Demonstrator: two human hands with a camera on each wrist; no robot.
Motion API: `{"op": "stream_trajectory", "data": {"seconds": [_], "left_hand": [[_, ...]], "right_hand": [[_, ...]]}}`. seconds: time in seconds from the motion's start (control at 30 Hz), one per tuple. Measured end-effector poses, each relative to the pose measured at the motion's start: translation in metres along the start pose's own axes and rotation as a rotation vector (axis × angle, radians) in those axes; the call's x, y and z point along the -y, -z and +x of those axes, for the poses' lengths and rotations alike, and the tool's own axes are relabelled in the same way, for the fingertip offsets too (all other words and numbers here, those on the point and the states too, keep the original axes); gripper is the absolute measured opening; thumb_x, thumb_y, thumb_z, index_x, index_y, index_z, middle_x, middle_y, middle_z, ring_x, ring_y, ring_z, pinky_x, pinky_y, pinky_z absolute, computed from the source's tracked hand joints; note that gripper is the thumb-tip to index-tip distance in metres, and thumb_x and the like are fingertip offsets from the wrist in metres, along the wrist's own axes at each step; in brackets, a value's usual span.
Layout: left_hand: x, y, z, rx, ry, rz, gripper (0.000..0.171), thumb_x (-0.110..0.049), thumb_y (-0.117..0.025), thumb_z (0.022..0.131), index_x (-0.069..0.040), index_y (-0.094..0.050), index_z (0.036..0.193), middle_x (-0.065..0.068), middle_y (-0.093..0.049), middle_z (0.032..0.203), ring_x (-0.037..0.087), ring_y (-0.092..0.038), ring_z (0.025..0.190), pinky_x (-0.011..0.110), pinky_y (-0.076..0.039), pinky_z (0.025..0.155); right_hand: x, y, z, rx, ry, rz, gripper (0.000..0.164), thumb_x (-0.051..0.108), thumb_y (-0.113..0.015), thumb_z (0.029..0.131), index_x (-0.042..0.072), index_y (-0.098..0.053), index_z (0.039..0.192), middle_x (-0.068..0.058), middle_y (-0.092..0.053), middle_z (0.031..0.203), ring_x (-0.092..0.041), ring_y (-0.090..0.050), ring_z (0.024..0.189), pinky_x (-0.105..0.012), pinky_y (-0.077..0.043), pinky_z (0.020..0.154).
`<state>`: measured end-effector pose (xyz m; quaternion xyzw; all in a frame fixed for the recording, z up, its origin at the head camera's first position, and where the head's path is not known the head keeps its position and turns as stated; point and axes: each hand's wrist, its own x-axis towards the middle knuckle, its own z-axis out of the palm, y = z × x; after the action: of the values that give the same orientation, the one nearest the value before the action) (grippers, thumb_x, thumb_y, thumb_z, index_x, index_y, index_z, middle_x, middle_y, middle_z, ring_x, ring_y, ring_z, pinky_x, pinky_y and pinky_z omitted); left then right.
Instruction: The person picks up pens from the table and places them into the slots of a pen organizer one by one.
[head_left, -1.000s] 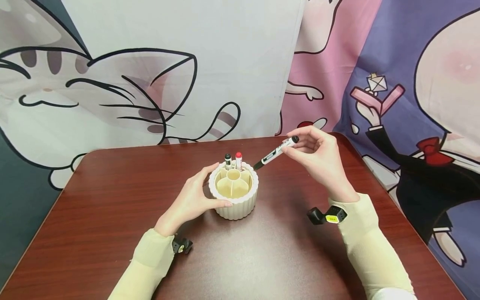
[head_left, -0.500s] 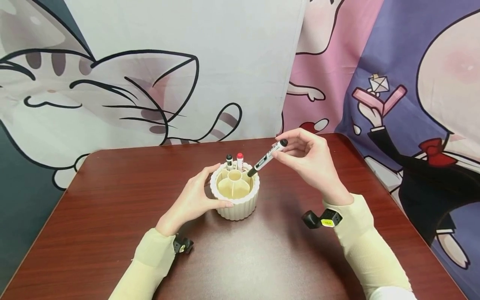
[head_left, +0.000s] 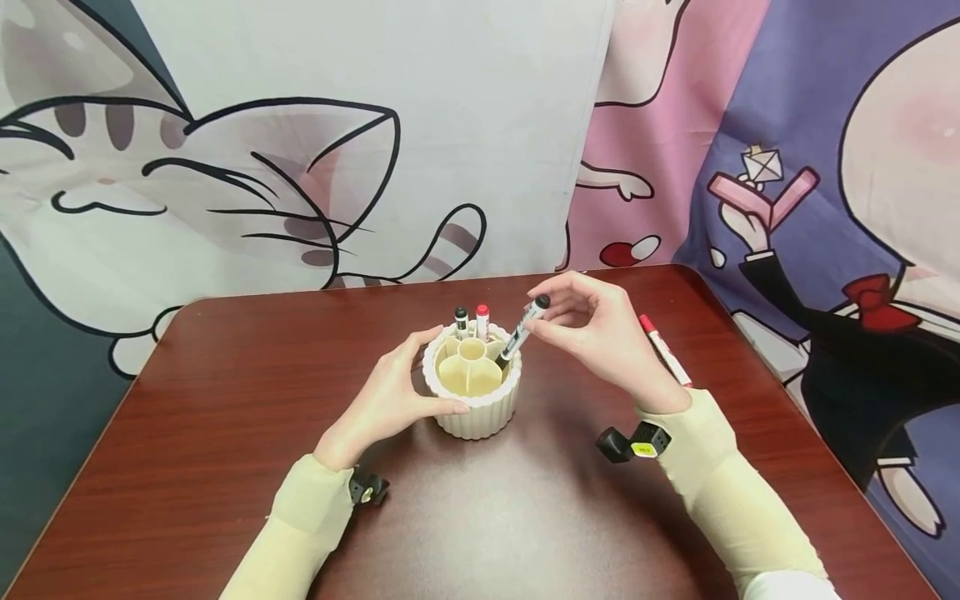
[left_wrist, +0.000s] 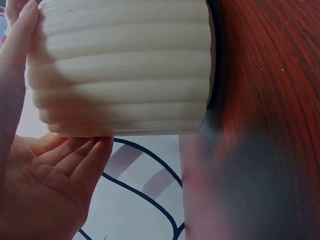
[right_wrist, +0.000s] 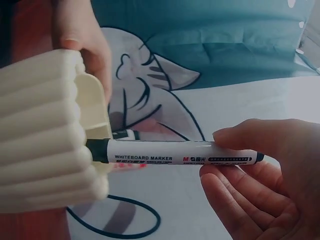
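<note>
A cream, ribbed pen holder [head_left: 480,417] with petal-shaped compartments stands on the table. My left hand [head_left: 382,396] grips it from the left, thumb at the near rim and fingers round the far side; the left wrist view shows its ribbed wall [left_wrist: 125,65] up close. Between thumb and fingers my right hand [head_left: 600,333] pinches a black whiteboard marker [right_wrist: 160,152] near its end. Tilted, the marker has its black cap inside a right-hand compartment. A black-ended marker [head_left: 461,318] and a red-ended marker [head_left: 482,319] stand in the back compartments.
Beyond my right wrist a red-capped marker [head_left: 666,352] lies on the dark red wooden table [head_left: 225,417], partly hidden by the hand. Cartoon-printed cloth [head_left: 480,125] hangs directly behind the table's back edge.
My right hand has moved left and down, bringing the black marker from outside the rim into a compartment. The red-capped marker on the table has come into view. My left hand stays on the holder.
</note>
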<state>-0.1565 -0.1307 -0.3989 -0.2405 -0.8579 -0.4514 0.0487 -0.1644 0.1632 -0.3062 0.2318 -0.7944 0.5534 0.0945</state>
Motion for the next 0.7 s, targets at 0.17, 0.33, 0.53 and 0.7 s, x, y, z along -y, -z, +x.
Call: {"op": "stream_trajectory", "data": {"seconds": [0.17, 0.33, 0.53, 0.7], "left_hand": [[-0.001, 0.0, 0.0, 0.009, 0.022, -0.002, 0.106, -0.051, -0.095, 0.064, -0.011, -0.046, 0.149, 0.0, -0.052, 0.147, 0.013, -0.057, 0.125, 0.034, -0.047, 0.103], [-0.001, 0.0, -0.001, 0.022, 0.035, 0.0, 0.106, -0.053, -0.094, 0.064, -0.012, -0.046, 0.149, 0.0, -0.052, 0.146, 0.013, -0.057, 0.125, 0.033, -0.047, 0.102], [0.0, -0.001, 0.0, 0.016, 0.014, 0.007, 0.105, -0.051, -0.095, 0.065, -0.01, -0.046, 0.148, 0.002, -0.052, 0.147, 0.016, -0.057, 0.125, 0.034, -0.048, 0.102], [0.001, 0.0, 0.0, 0.009, 0.013, 0.017, 0.105, -0.05, -0.096, 0.064, -0.01, -0.047, 0.147, 0.001, -0.053, 0.145, 0.014, -0.058, 0.123, 0.034, -0.048, 0.102]], "right_hand": [[-0.009, -0.012, 0.001, 0.056, -0.015, -0.039, 0.027, 0.012, -0.086, 0.083, 0.017, -0.075, 0.107, 0.002, -0.072, 0.096, -0.017, -0.07, 0.081, -0.032, -0.059, 0.074], [-0.02, -0.022, 0.0, 0.118, -0.051, -0.097, 0.025, 0.013, -0.085, 0.084, 0.016, -0.075, 0.107, 0.002, -0.072, 0.087, -0.014, -0.07, 0.077, -0.032, -0.058, 0.07], [-0.03, -0.028, 0.0, 0.145, -0.072, -0.119, 0.024, 0.012, -0.084, 0.084, 0.012, -0.075, 0.107, 0.002, -0.072, 0.087, -0.014, -0.068, 0.077, -0.034, -0.059, 0.071], [-0.037, -0.031, 0.001, 0.148, -0.074, -0.125, 0.024, 0.015, -0.085, 0.084, 0.009, -0.076, 0.106, 0.003, -0.072, 0.089, -0.014, -0.068, 0.08, -0.033, -0.058, 0.072]]}}
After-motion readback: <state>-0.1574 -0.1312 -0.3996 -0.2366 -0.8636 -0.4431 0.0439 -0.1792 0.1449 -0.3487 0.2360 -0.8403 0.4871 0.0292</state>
